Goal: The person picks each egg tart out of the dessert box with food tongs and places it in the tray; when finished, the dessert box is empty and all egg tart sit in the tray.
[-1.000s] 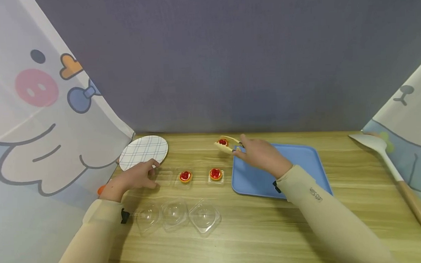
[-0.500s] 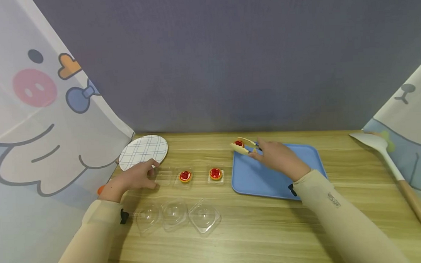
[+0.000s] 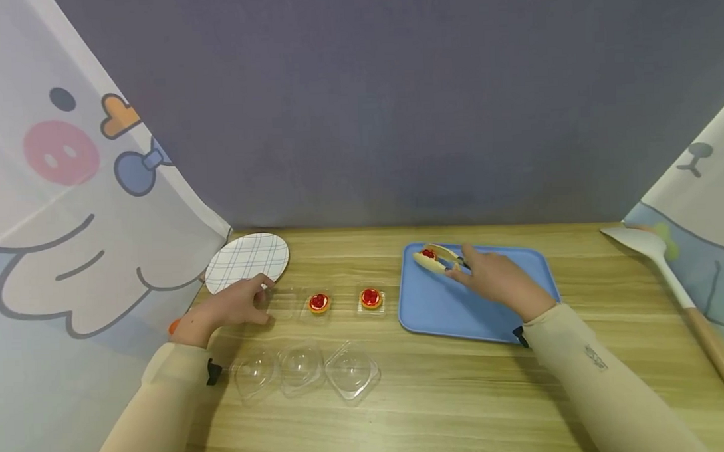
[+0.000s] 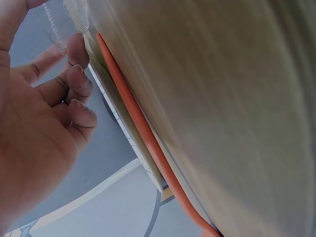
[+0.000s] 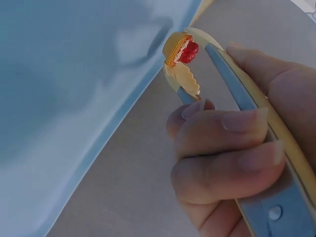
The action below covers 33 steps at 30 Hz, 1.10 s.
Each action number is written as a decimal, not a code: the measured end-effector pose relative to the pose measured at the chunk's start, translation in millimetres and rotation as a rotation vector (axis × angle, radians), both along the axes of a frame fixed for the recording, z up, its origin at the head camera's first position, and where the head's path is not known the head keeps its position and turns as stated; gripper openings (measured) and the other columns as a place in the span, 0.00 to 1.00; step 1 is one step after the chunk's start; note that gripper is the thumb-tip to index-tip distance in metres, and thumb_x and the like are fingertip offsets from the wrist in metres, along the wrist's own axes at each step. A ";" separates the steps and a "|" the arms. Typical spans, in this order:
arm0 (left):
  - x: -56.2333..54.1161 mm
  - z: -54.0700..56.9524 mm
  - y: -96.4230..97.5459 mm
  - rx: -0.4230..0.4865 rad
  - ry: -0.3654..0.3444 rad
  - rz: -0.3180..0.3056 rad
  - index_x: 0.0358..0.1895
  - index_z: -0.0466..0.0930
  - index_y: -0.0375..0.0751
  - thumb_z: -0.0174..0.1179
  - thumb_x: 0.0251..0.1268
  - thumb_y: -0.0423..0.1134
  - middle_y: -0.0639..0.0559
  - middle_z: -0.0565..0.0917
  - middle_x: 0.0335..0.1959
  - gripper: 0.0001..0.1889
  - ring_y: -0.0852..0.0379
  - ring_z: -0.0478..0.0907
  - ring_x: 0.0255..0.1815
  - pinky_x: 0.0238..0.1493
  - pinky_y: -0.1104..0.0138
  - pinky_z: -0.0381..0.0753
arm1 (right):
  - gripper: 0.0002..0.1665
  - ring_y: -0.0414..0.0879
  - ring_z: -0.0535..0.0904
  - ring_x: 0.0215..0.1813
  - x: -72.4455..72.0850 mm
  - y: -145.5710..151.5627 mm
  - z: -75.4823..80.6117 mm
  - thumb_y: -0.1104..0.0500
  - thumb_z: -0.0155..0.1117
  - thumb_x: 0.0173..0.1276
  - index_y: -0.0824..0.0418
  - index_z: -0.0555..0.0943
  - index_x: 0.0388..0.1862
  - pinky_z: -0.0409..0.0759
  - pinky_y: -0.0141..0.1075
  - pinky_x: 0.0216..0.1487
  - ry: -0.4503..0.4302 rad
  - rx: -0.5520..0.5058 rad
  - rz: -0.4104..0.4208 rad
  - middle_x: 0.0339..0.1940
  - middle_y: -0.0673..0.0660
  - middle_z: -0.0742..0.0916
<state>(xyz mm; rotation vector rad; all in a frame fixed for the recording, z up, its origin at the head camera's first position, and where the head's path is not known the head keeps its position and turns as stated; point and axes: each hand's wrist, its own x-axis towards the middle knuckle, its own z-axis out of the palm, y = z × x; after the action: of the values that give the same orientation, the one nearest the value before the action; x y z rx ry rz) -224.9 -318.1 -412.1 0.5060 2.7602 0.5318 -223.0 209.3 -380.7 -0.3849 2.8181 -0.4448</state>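
Note:
My right hand (image 3: 489,275) grips a pair of cream-and-grey tongs (image 5: 256,94). Between their tips sits a small tart (image 5: 177,48) with red fruit on top, over the far left part of the blue tray (image 3: 449,309). Whether the tart touches the tray I cannot tell. At the left, my left hand (image 3: 235,303) holds a clear plastic box base (image 3: 283,303) at its edge between thumb and forefinger, the other fingers curled. Just right of that base, another red-topped tart (image 3: 319,303) sits on a clear base, and a third tart (image 3: 371,299) sits on one further right.
Three clear domed lids (image 3: 351,371) lie in a row nearer me. A checked plate (image 3: 249,260) stands behind my left hand. Under the left wrist lies a long orange utensil (image 4: 148,133), partly hidden. A white spoon-like utensil (image 3: 644,246) with wooden handle lies far right.
My right hand has moved right with the tongs and tart, from beyond the tray's left edge to over the tray, and sits a little lower. The left hand has stayed put.

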 end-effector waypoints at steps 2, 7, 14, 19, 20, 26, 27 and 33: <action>-0.2 -0.1 -0.1 0.000 -0.002 0.000 0.66 0.73 0.35 0.79 0.53 0.46 0.48 0.80 0.40 0.39 0.55 0.73 0.39 0.45 0.61 0.75 | 0.44 0.49 0.80 0.28 1.7 3.6 -0.3 0.35 0.53 0.83 0.68 0.61 0.78 0.74 0.43 0.32 -0.009 -0.004 -0.004 0.29 0.59 0.84; 0.6 -0.5 -1.0 -0.002 -0.004 0.009 0.66 0.73 0.36 0.80 0.53 0.47 0.48 0.81 0.41 0.39 0.55 0.74 0.38 0.44 0.62 0.75 | 0.46 0.48 0.80 0.28 4.3 8.0 -2.0 0.35 0.54 0.83 0.69 0.59 0.81 0.75 0.42 0.33 0.007 -0.007 -0.009 0.29 0.58 0.84; 2.5 -0.2 0.3 0.007 -0.026 0.023 0.68 0.72 0.36 0.79 0.54 0.47 0.46 0.82 0.44 0.40 0.54 0.76 0.41 0.46 0.61 0.76 | 0.40 0.49 0.75 0.24 4.8 9.4 -5.3 0.35 0.55 0.83 0.66 0.64 0.72 0.71 0.40 0.29 0.019 -0.019 -0.021 0.24 0.57 0.79; 3.4 -1.7 -0.3 0.014 -0.031 0.022 0.68 0.71 0.36 0.79 0.55 0.47 0.45 0.82 0.44 0.40 0.54 0.75 0.41 0.46 0.60 0.76 | 0.35 0.48 0.72 0.22 5.8 9.9 -8.5 0.37 0.56 0.83 0.65 0.66 0.66 0.68 0.39 0.26 0.008 -0.033 -0.029 0.23 0.56 0.77; 3.4 -2.1 -0.6 0.013 -0.030 0.022 0.68 0.71 0.36 0.79 0.55 0.48 0.45 0.82 0.44 0.40 0.54 0.75 0.41 0.46 0.61 0.76 | 0.35 0.48 0.71 0.22 6.0 9.6 -9.0 0.37 0.56 0.83 0.66 0.65 0.67 0.68 0.39 0.26 0.007 -0.034 -0.028 0.24 0.56 0.77; 3.7 -2.8 -1.1 0.009 -0.025 0.025 0.68 0.71 0.36 0.79 0.55 0.49 0.46 0.82 0.44 0.40 0.54 0.76 0.42 0.46 0.60 0.77 | 0.33 0.47 0.70 0.22 4.6 8.8 -13.1 0.38 0.56 0.84 0.66 0.67 0.64 0.67 0.39 0.26 0.019 -0.038 -0.024 0.23 0.55 0.75; 3.6 -2.9 -1.1 0.007 -0.024 0.025 0.68 0.71 0.36 0.79 0.55 0.48 0.46 0.82 0.44 0.40 0.54 0.76 0.41 0.46 0.60 0.76 | 0.32 0.47 0.70 0.22 4.4 9.0 -13.6 0.38 0.56 0.84 0.65 0.67 0.63 0.67 0.39 0.26 0.016 -0.038 -0.026 0.23 0.54 0.74; 2.4 -3.1 -1.0 0.005 -0.024 0.022 0.67 0.71 0.36 0.79 0.55 0.47 0.48 0.81 0.41 0.40 0.55 0.74 0.39 0.44 0.62 0.75 | 0.29 0.46 0.67 0.21 4.3 10.7 -17.0 0.38 0.56 0.84 0.63 0.67 0.58 0.65 0.39 0.25 0.015 -0.045 -0.028 0.21 0.52 0.71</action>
<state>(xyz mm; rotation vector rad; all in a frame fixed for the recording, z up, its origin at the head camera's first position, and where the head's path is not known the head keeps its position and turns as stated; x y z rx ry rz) -222.5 -319.1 -415.3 0.4685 2.7449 0.5467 -218.7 220.0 -397.7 -0.3597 2.8355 -0.5134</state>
